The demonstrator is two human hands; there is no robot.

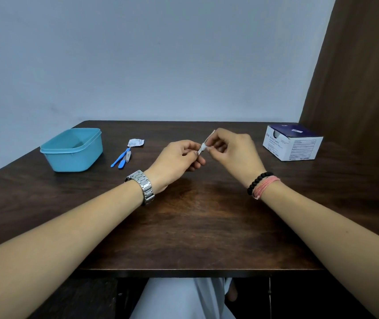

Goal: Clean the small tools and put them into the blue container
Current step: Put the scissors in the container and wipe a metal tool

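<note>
Above the middle of the table, my left hand [179, 157] pinches the lower end of a thin silver tool [209, 139]. My right hand [232, 148] holds a small white wipe [203, 147] wrapped around the tool's shaft; the tool's tip pokes out above my fingers. The blue container [72, 149] stands open at the far left, and what lies inside is hidden by its wall. Between it and my hands lie a blue-handled tool [120, 157] and a small nail clipper [126, 157] side by side.
A torn white wipe packet [136, 142] lies just behind the blue tools. A blue-and-white box of alcohol swabs [292, 142] sits at the far right, near a brown curtain [356, 65]. The dark wooden table [183, 222] meets a pale wall at the back.
</note>
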